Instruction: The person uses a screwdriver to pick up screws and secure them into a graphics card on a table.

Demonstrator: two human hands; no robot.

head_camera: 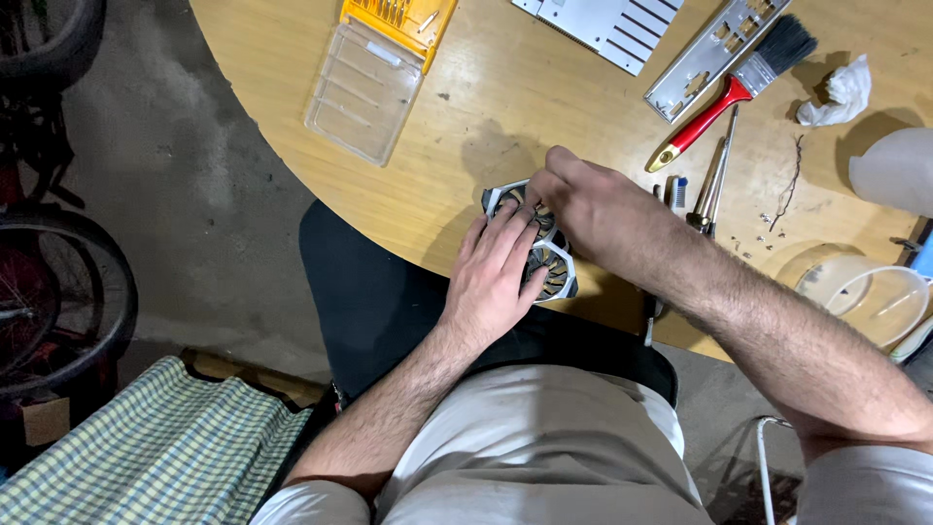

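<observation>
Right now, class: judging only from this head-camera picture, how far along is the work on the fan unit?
Done: the yellow bit case lies open, and loose screws lie on the wooden table, so some fasteners look removed. In hand: the left hand steadies the dual-fan unit while the right hand works at its top. Left: both fans sit in their white frame; brush and screwdriver lie unused.

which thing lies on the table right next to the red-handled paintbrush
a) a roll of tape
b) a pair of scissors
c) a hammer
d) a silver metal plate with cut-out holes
d: the silver metal plate with cut-out holes lies slantwise along the left side of the red-handled paintbrush on the wooden table, far beyond both hands.
</observation>
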